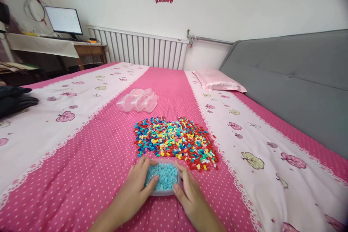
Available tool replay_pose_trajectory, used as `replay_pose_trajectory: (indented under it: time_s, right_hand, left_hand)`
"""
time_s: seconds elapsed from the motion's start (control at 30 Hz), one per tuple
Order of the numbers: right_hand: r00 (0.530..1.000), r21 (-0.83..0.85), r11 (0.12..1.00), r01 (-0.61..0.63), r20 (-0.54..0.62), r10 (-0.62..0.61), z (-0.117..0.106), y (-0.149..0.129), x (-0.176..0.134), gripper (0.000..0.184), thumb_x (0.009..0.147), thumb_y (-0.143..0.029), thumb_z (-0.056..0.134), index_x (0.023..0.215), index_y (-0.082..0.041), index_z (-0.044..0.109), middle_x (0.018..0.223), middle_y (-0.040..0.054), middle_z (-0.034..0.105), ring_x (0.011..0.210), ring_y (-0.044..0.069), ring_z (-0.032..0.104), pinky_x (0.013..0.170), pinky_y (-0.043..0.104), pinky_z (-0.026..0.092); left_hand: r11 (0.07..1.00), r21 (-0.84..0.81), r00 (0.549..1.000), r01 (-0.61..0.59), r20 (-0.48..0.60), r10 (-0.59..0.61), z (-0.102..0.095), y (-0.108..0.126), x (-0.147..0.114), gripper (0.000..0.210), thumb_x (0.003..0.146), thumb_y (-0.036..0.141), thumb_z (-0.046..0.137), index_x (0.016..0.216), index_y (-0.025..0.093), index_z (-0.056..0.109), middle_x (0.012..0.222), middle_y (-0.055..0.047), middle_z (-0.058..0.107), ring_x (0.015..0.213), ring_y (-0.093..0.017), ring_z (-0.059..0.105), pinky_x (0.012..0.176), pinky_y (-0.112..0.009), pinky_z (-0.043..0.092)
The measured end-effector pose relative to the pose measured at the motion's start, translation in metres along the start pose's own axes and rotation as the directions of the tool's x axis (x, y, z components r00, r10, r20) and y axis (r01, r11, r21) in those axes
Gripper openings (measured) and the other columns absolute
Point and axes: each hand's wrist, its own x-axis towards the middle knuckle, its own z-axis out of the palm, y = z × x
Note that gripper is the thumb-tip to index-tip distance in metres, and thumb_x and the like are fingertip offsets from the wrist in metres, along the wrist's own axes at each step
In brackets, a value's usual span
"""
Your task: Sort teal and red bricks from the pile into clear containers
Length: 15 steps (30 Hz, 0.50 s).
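A clear plastic box (163, 193) filled with light blue building bricks (165, 175) rests on the bed right in front of me. My left hand (140, 179) grips its left side, with the thumb over the near rim. On the opposite side, my right hand (187, 188) is curled around the edge, its thumb at the near right corner. Just beyond the box spreads a wide loose pile of small bricks (174, 139) in red, yellow, blue, teal and white.
Several clear plastic containers (138, 100) lie behind the pile on the pink dotted bedspread (89, 166). A pink pillow (219, 80) sits by the grey headboard (290, 79). Black gloves or a dark garment (16, 99) lie at the left edge. A desk with a monitor (63, 21) stands back left.
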Motion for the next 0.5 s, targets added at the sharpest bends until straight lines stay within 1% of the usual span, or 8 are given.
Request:
replay_pose_trajectory:
  time_s: [0.13,0.27,0.37,0.43,0.5]
  right_hand:
    - [0.999,0.026,0.999,-0.029,0.020,0.029,-0.002,-0.005,0.002,0.045,0.107,-0.042,0.047,0.148,-0.025,0.047,0.150,0.0124,0.059,0.141,0.027,0.056,0.118,0.046,0.047]
    - [0.997,0.021,0.998,-0.060,0.044,0.059,-0.002,-0.006,0.001,0.047,0.105,-0.047,0.049,0.147,-0.024,0.048,0.150,0.0139,0.059,0.141,0.029,0.055,0.119,0.049,0.045]
    - [0.999,0.033,0.999,-0.023,0.034,0.022,-0.001,0.000,0.002,0.052,0.104,-0.050,0.050,0.149,-0.025,0.046,0.150,0.0142,0.058,0.142,0.030,0.054,0.119,0.050,0.044]
    - [0.999,0.055,0.998,0.023,0.022,-0.024,-0.001,0.006,0.002,0.059,0.102,-0.056,0.053,0.152,-0.026,0.044,0.152,0.0140,0.056,0.144,0.031,0.052,0.120,0.052,0.043]
    - [0.998,0.087,0.995,0.043,0.034,-0.047,-0.002,0.011,0.002,0.069,0.099,-0.062,0.059,0.155,-0.027,0.041,0.155,0.0137,0.054,0.146,0.032,0.050,0.122,0.052,0.041]
  left_hand:
    - [0.997,-0.068,1.000,0.021,0.024,-0.020,0.000,-0.004,-0.001,0.038,0.104,0.055,0.048,0.126,0.025,0.056,0.127,-0.011,0.062,0.124,-0.033,0.058,0.109,-0.056,0.047]
    - [0.996,-0.083,0.999,0.046,0.027,-0.044,0.001,-0.009,-0.005,0.039,0.104,0.056,0.047,0.130,0.026,0.052,0.129,-0.012,0.063,0.125,-0.033,0.061,0.109,-0.055,0.049]
    - [0.990,-0.123,0.997,0.072,0.012,-0.071,0.003,-0.014,-0.008,0.050,0.104,0.056,0.048,0.143,0.027,0.042,0.146,-0.014,0.057,0.137,-0.034,0.056,0.117,-0.056,0.045]
    - [0.978,-0.192,0.996,0.085,0.016,-0.084,0.002,-0.015,-0.008,0.058,0.103,0.057,0.051,0.151,0.029,0.037,0.159,-0.012,0.049,0.147,-0.034,0.047,0.123,-0.056,0.038]
    - [0.959,-0.266,0.995,0.101,0.043,-0.093,-0.003,-0.016,-0.009,0.062,0.101,0.058,0.055,0.155,0.031,0.037,0.165,-0.010,0.043,0.152,-0.034,0.042,0.127,-0.055,0.034]
